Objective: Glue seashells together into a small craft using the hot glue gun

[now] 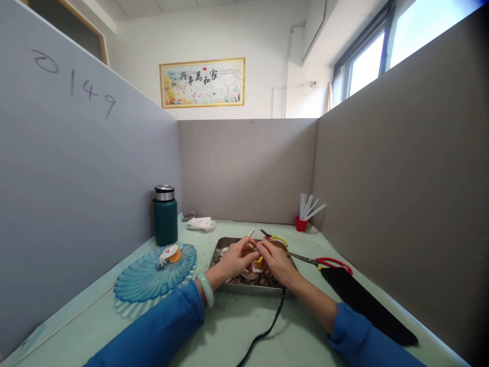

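Rumpled blue sleeves [153, 326], bare hands [235, 260] curled, grip unclear, beside a small yellow piece [259, 263] over a rectangular metal tray [248, 289]

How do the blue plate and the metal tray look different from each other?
The blue plate is translucent and fluted, while the metal tray is opaque. The plate has a rounded, shell-like outline; the tray is roughly rectangular. Both hold small items.

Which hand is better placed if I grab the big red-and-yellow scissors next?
Your right hand, probably: it's nearer the scissors, which lie right of the metal tray. Your left hand is farther away, with the right hand in between.
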`<state>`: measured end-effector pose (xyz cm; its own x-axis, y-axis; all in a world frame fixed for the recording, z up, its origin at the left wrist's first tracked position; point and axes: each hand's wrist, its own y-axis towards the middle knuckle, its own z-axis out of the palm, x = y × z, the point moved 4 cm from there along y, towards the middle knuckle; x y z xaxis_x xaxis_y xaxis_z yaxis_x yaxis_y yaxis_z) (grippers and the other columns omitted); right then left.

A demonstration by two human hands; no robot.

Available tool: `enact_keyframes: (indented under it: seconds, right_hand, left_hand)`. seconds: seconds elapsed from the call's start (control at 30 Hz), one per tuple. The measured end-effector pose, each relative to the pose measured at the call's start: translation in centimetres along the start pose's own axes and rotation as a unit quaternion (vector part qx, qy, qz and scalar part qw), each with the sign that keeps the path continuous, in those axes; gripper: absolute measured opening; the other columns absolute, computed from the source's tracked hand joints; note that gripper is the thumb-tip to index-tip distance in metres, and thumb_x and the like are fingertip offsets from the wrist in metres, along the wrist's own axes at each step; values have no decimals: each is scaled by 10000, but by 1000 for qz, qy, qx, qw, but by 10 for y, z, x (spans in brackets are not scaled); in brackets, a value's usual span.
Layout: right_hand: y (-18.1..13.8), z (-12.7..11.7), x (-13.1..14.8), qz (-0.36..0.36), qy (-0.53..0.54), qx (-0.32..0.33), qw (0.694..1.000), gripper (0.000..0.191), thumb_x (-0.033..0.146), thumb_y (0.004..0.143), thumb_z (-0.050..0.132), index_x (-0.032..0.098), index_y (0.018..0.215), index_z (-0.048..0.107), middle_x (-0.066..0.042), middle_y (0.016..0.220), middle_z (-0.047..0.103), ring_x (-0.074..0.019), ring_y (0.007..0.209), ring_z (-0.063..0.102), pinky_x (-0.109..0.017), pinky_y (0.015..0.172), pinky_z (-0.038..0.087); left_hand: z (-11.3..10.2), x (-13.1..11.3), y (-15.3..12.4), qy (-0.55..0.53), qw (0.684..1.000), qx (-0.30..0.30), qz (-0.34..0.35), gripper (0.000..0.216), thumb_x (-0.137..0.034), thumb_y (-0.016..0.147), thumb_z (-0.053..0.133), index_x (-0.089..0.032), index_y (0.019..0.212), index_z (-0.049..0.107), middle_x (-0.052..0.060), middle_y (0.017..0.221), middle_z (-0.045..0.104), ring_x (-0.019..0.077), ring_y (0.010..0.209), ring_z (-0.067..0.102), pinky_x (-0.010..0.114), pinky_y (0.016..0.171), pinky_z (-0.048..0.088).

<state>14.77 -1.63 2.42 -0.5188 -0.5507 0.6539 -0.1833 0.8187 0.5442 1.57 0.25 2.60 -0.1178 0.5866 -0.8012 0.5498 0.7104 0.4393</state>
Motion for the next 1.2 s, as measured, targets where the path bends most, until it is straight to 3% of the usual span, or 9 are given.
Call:
enact_keyframes:
  seconds: [1.2]
  right_hand:
    - [2, 2, -5, 6, 21, 2, 1000, 333, 434, 896, 366, 187, 928, 588, 3, 679, 609, -131, 591, 575, -224, 550, 429]
  left_hand:
    - [-3, -7, -1, 63, 998, -20, 10, 221, -334, 804, 523, -173, 956, 534, -14, 691, 556, 85, 524, 491, 177, 497, 376]
